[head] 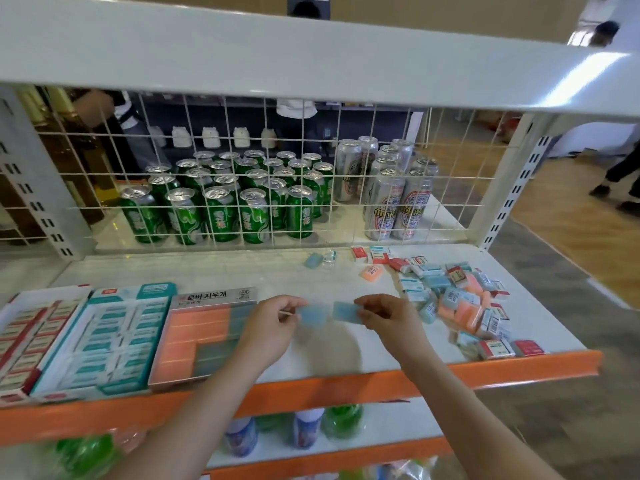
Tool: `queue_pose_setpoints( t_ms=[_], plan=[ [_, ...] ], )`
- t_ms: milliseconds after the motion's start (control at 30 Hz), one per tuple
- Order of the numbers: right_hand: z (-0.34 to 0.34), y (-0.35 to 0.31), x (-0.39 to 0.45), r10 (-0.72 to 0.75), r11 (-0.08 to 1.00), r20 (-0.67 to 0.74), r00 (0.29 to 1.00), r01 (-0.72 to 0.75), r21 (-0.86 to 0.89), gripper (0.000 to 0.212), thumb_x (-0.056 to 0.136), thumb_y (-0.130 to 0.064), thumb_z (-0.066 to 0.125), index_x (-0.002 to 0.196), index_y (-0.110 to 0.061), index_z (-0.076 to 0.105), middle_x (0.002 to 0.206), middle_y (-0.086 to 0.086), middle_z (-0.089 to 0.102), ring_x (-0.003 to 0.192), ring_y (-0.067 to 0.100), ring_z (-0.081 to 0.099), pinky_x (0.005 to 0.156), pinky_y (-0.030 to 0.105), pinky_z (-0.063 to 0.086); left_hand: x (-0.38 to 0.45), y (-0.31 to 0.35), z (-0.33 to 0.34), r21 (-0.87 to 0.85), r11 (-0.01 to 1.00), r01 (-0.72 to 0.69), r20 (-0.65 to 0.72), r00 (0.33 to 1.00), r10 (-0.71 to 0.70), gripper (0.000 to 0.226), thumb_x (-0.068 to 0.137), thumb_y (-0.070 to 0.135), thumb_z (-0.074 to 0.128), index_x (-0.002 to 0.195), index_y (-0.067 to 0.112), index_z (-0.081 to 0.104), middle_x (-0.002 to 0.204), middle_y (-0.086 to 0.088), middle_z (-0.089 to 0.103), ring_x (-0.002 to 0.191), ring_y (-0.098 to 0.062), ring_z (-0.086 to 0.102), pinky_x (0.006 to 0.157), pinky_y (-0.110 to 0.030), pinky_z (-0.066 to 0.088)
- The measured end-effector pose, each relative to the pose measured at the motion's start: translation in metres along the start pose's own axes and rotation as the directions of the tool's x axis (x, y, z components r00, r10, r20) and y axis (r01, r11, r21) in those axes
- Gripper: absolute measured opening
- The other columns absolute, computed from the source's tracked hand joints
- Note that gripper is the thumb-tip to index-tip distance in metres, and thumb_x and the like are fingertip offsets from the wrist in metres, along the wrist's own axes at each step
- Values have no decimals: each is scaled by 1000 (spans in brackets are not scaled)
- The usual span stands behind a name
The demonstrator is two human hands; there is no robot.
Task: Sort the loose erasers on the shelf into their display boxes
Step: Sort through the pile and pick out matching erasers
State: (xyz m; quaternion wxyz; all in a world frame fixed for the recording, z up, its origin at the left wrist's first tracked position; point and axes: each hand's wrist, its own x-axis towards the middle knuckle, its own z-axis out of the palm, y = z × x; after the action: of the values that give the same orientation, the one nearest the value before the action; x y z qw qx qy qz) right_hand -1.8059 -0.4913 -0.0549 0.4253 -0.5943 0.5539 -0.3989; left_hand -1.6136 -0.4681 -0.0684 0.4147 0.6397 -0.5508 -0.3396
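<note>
My left hand [270,323] pinches a pale blue eraser [313,315] above the shelf's middle. My right hand [384,315] pinches a second blue eraser [346,311] right beside it. Three display boxes stand at the left: a red-and-white one [31,334], a teal one [107,341], and an orange-and-blue one [197,337] nearest my left hand. A heap of loose erasers [464,299] in blue, orange, red and white lies at the right. An orange eraser [371,273] and a blue eraser [313,260] lie apart near the back.
A white wire grid [277,168] backs the shelf, with green cans [221,202] and taller silver cans [391,195] behind it. The shelf has an orange front edge [346,382]. Bottles [308,427] stand on the lower shelf. A white shelf board [311,53] hangs overhead.
</note>
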Motion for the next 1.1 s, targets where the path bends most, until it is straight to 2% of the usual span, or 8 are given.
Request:
queue_pose_setpoints(
  t_ms=[200,333,500,633,733,833,967,1100],
  plan=[
    [11,-5,-6,-25,1000,56,998,26,-16,17,83,2,59,90,-11,68,72,-8,62,63,0,54,57,6,42,-17,-5,-11,-2,1000,5,-63,998,-6,26,88,0,56,94,23,65,80,10,57,72,-6,53,60,-13,37],
    [21,-10,-11,-46,999,92,995,48,-22,18,83,3,58,93,-7,69,71,-8,61,61,1,53,54,4,40,-28,-6,-22,14,1000,7,-95,995,-6,24,90,1,54,98,22,65,93,3,60,72,-2,54,58,-10,39],
    [38,-19,-16,-72,996,119,990,77,-34,18,83,3,58,93,-7,68,69,-7,60,60,2,52,51,5,39,-39,-5,-42,139,990,3,-130,991,16,27,90,4,54,112,17,64,106,10,56,101,-4,51,89,-17,40],
    [57,-25,-21,-79,992,158,984,94,-86,17,84,0,59,96,-8,69,70,-9,59,62,1,51,52,6,39,-44,-13,-64,225,974,35,-191,982,9,26,90,6,54,112,17,64,111,10,58,99,-4,52,86,-17,40],
    [73,-31,-25,-100,983,179,979,125,-137,18,84,-2,59,98,-7,69,76,-6,60,65,0,52,55,4,40,-49,-21,-80,286,956,69,-220,975,-5,23,89,6,56,109,14,65,116,-1,64,101,-11,56,89,-22,42],
    [88,-37,-27,-123,969,191,974,159,-187,18,86,-4,58,101,-7,68,81,-3,60,66,1,51,54,2,39,-53,-28,-94,340,936,96,-238,971,-13,21,90,8,56,109,10,65,111,-4,64,92,-9,53,81,-20,40],
    [107,-43,-26,-120,946,209,971,176,-273,19,86,-8,58,104,-8,66,84,0,59,73,12,51,56,11,37,-55,-36,-105,396,910,124,-231,972,-32,21,89,9,57,109,10,65,95,4,58,89,-9,52,77,-17,37],
    [124,-46,-24,-103,906,231,967,187,-379,18,87,-10,55,104,-9,63,84,4,58,72,14,52,57,18,39,-50,-41,-105,379,914,147,-253,966,-51,16,86,9,61,102,12,64,93,3,60,87,-10,55,74,-18,39]
  ],
)
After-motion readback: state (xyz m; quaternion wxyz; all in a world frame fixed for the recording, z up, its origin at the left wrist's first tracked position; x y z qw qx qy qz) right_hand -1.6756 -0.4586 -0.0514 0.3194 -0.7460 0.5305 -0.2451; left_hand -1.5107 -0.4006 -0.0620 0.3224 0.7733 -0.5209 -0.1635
